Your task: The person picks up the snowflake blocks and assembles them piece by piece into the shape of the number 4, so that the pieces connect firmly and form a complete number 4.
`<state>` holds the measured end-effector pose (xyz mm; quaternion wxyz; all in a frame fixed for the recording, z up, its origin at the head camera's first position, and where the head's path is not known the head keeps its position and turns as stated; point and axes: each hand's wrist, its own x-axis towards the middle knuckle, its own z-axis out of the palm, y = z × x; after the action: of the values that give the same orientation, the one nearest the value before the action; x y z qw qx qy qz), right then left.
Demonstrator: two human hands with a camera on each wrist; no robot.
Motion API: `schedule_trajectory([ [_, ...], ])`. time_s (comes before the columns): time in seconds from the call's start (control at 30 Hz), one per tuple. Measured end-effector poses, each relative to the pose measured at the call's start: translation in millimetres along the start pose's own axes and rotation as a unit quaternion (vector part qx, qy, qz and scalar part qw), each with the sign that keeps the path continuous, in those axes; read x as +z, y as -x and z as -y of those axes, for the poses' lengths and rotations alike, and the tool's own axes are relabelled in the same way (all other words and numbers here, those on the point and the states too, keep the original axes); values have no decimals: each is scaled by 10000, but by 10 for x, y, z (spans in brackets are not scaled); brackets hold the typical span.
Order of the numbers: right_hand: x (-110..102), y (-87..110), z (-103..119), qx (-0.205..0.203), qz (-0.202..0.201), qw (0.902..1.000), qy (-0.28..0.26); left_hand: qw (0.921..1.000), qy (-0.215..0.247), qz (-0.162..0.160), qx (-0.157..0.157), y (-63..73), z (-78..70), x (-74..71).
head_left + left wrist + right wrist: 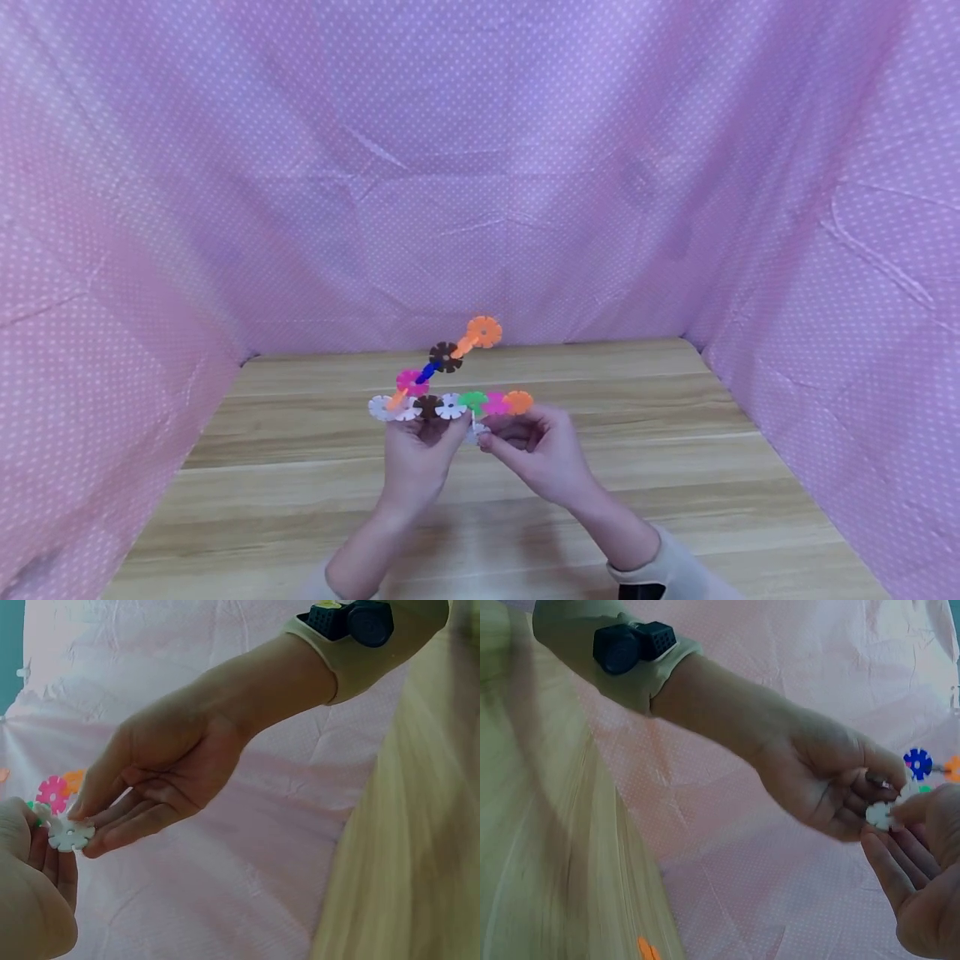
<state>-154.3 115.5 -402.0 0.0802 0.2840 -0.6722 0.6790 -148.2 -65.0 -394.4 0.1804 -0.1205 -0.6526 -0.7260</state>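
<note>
Several notched plastic snowflake discs form a joined piece held above the table. Its row has white, brown (pixel 428 407), green (pixel 473 402), pink and orange (pixel 518 402) discs. From the row's left end a branch slants up and away, with pink (pixel 412 382), blue and brown discs and an orange disc (pixel 484 332) at its tip. My left hand (pixel 416 467) grips the row from below, thumb at the green disc. A white disc (pixel 71 835) hangs just under the green one, and my right hand (pixel 551 458) pinches its edge between thumb and fingers.
The wood-grain table (pixel 300 483) lies beneath both hands. Pink dotted cloth (pixel 487 208) walls it in at the back and both sides. An orange piece (pixel 648 948) appears at the bottom edge of the right wrist view.
</note>
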Motion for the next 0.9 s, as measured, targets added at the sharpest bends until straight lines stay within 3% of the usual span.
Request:
schedule_trajectory([
  [0.13, -18, -89, -89, 55, 342, 9989, 303, 9996, 41, -57, 273, -98, -81, -119],
  [0.23, -15, -191, -240, 372, 674, 9940, 773, 9991, 132, -91, 389, -162, -164, -200],
  [0.5, 181, -454, -852, 738, 1482, 9580, 2341, 9993, 113, -136, 321, -176, -234, -290],
  [0.67, 330, -543, -1117, 953, 1569, 9378, 2946, 9994, 201, -1, 269, -127, -187, -262],
  [0.77, 408, -561, -1203, 1291, 1617, 9409, 2682, 9995, 163, 86, 262, -98, -163, -233],
  [0.9, 491, -548, -1254, 1906, 1990, 9459, 1714, 9997, 37, 203, 140, -66, -134, -192],
])
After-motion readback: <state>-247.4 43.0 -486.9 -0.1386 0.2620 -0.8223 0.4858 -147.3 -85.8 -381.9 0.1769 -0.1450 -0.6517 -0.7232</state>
